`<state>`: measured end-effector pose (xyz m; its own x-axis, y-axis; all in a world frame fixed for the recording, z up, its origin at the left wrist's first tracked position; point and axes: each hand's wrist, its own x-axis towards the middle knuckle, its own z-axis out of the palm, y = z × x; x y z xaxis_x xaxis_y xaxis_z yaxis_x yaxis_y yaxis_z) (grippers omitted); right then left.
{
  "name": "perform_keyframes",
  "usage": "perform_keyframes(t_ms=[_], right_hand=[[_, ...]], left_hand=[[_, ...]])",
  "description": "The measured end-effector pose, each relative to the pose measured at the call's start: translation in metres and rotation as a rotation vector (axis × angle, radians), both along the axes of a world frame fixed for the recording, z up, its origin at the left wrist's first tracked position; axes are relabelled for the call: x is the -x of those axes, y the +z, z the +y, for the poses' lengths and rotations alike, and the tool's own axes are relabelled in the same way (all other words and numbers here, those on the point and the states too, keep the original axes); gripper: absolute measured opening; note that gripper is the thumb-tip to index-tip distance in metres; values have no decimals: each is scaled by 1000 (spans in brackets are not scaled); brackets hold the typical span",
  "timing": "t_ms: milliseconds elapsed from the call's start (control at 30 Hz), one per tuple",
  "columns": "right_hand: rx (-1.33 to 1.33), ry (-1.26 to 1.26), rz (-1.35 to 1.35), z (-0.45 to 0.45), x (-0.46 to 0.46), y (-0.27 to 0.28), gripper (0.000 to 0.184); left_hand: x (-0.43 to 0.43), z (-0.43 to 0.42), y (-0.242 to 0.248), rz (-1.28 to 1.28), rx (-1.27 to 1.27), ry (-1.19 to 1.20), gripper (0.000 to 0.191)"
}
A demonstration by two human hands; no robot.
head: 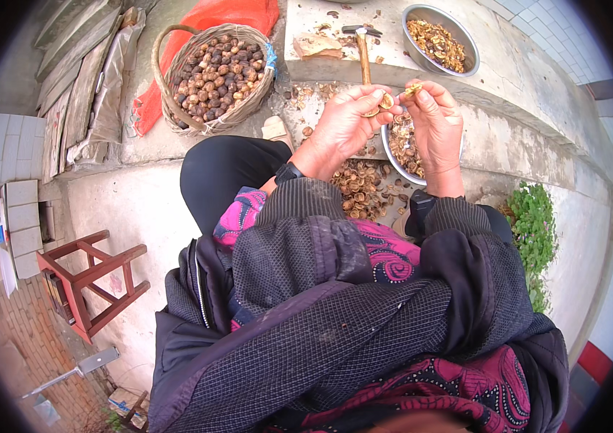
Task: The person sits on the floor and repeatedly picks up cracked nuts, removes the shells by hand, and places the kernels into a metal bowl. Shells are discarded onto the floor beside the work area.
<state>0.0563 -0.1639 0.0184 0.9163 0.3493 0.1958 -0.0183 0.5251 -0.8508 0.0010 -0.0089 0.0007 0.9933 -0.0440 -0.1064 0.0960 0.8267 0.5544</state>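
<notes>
Between its fingers my left hand (347,116) holds pieces of walnut shell (386,100). Close beside it, my right hand (436,116) pinches a pale walnut kernel piece (413,90) between thumb and fingers. Beneath both hands is a metal bowl (393,157) with shell bits and other walnut pieces, partly hidden by my right hand. Just beyond my left hand, a hammer with a wooden handle (364,57) lies on the concrete step. A second metal bowl (475,54), holding walnut kernels, stands at the upper right. Empty shells (360,189) are heaped on the ground below my hands.
A wicker basket (263,89) full of whole walnuts stands at the upper left by a red mesh sack (147,108). A flat stone (317,46) lies on the concrete step (534,97). Leafy plants (534,233) grow at the right; a red wooden stool (90,281) lies left.
</notes>
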Motion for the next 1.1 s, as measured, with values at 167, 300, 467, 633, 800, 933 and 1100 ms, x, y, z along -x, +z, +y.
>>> perform_keyframes(t_ms=[167,300,467,633,800,933,1100], right_hand=[[-296,175,352,-19,-12,2,18],[38,184,147,-17,-12,5,17],[733,-181,-445,0,7,-1,19],[907,-210,-566,2,9,-1,18],[732,-219,-506,4,16,8,12],[820,-103,-518,1,21,19,12],[898,-155,-619,18,30,14,19]], left_hand=[[1,3,1,5,118,-15,28],[0,5,2,18,175,-22,29],[-1,4,-1,49,200,31,30],[-1,2,-1,89,224,27,32],[0,3,3,118,360,13,37],[0,7,4,79,378,22,43],[-1,2,2,-1,292,80,46]])
